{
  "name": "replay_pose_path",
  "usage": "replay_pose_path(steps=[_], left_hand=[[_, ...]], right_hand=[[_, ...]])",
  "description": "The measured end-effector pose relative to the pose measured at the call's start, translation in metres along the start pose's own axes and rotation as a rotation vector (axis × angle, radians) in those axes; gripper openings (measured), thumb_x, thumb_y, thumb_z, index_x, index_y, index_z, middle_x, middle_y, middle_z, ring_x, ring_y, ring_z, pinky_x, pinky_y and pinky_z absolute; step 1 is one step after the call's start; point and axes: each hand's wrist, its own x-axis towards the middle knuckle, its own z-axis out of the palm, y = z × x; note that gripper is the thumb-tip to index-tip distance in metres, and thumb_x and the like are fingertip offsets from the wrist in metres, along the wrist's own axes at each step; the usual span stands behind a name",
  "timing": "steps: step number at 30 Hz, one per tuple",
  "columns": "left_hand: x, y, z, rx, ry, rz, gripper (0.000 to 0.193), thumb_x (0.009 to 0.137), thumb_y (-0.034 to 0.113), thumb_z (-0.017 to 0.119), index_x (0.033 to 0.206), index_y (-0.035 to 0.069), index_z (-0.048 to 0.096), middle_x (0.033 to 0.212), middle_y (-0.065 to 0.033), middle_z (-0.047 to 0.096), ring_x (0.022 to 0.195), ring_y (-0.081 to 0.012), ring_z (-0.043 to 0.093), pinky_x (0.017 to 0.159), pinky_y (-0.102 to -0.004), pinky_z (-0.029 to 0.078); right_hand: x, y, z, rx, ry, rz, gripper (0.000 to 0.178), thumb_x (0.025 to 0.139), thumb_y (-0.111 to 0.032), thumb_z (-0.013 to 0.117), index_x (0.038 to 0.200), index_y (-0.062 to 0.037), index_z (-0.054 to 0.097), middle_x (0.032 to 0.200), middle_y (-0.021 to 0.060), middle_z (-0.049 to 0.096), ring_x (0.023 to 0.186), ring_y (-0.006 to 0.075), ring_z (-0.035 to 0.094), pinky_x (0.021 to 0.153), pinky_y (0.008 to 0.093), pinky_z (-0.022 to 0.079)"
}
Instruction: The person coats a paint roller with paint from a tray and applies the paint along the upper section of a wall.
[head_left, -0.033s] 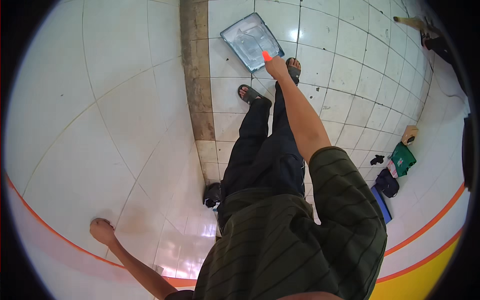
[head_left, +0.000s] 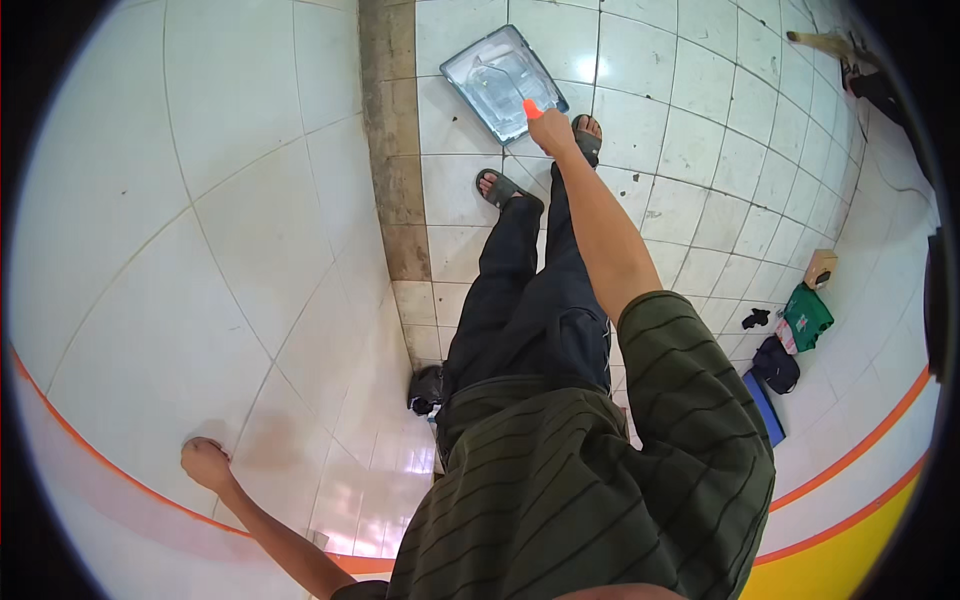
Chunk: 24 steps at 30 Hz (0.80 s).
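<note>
My right hand (head_left: 551, 132) is closed round the orange handle of a paint roller (head_left: 531, 108). The roller's thin wire frame reaches into a shallow grey-blue paint tray (head_left: 558, 102), which lies tilted on the floor just beyond my feet. Whitish paint covers much of the tray's inside, and the roller's head is hard to make out in it. Far to the left, my left hand (head_left: 206, 463) is curled into a fist against the white tiled wall (head_left: 260, 250). Nothing shows in that fist, though its inner side is hidden.
White floor tiles (head_left: 690, 150) meet a brown strip (head_left: 402, 190) along the wall. At right lie a cardboard box (head_left: 820, 268), a green bag (head_left: 806, 318), a dark bag (head_left: 775, 365) and a blue flat item (head_left: 763, 405). A black bag (head_left: 426, 388) sits beside my legs.
</note>
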Motion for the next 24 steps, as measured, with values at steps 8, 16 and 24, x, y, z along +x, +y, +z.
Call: replay_pose_path(steps=[8,16,24], left_hand=[[-0.004,0.001,0.000,-0.046,-0.008,-0.030,0.027,0.074,0.009,0.044,0.055,0.001,0.061,0.052,-0.0144,0.058,0.045,-0.0287,0.058,0.048,-0.0389,0.048],[-0.008,0.005,-0.004,-0.027,0.012,0.043,0.028,0.074,0.009,0.044,0.052,0.001,0.059,0.048,-0.0127,0.055,0.039,-0.0256,0.056,0.044,-0.0363,0.045],[-0.013,0.012,-0.001,0.018,0.048,0.050,0.029,0.075,0.010,0.044,0.052,0.002,0.060,0.046,-0.0125,0.054,0.039,-0.0258,0.056,0.043,-0.0376,0.045]], right_hand=[[0.004,-0.020,-0.028,0.245,-0.060,0.286,0.028,0.080,-0.016,0.054,0.083,0.0099,0.064,0.085,0.0339,0.063,0.087,0.0460,0.065,0.076,0.0478,0.053],[-0.027,0.005,-0.038,0.047,0.048,0.056,0.047,0.088,-0.035,0.054,0.071,0.0065,0.065,0.075,0.0299,0.063,0.075,0.0465,0.063,0.071,0.0507,0.050],[-0.137,0.050,-0.051,0.116,-0.010,0.167,0.047,0.083,-0.040,0.063,0.087,0.0069,0.067,0.089,0.0317,0.064,0.088,0.0441,0.064,0.085,0.0476,0.049]])
